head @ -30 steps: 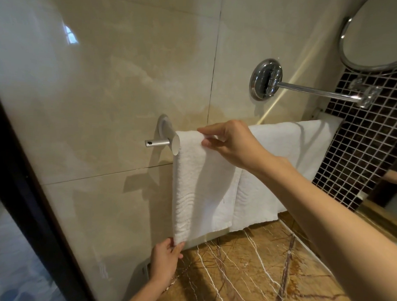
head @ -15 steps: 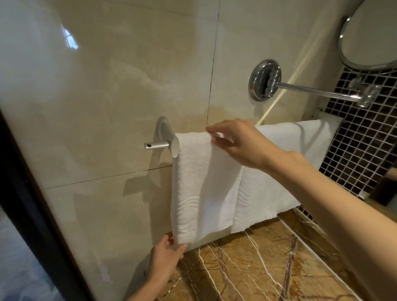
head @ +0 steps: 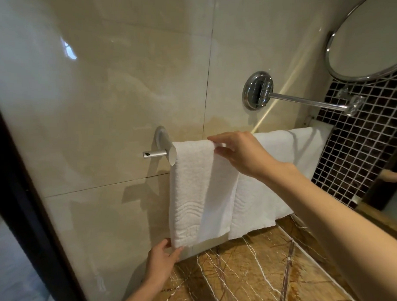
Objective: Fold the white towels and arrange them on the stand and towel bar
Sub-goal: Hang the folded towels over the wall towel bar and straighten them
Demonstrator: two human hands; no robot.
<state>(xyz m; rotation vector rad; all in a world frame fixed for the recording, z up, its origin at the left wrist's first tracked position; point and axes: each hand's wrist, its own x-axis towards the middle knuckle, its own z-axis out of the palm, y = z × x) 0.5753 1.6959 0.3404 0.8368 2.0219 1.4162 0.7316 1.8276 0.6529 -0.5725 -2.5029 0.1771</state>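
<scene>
Two white towels hang side by side over the towel bar (head: 157, 152) on the beige tiled wall. The nearer folded towel (head: 196, 195) hangs at the bar's left end, partly overlapping the wider towel (head: 280, 166) to its right. My right hand (head: 240, 151) pinches the nearer towel's top right edge at the bar. My left hand (head: 164, 259) pinches that same towel's bottom left corner from below. The bar itself is hidden under the towels except its left end and mount.
A chrome wall mount with a swing arm (head: 259, 90) carries a round mirror (head: 372, 41) above the bar. A brown marble counter (head: 267, 279) lies below. Dark mosaic tiles (head: 359, 144) stand at the right, a dark door frame (head: 22, 202) at the left.
My right hand has shifted slightly right along the bar, and my left hand has stayed at the nearer towel's bottom corner. The view has tilted a little; the towels hang much the same.
</scene>
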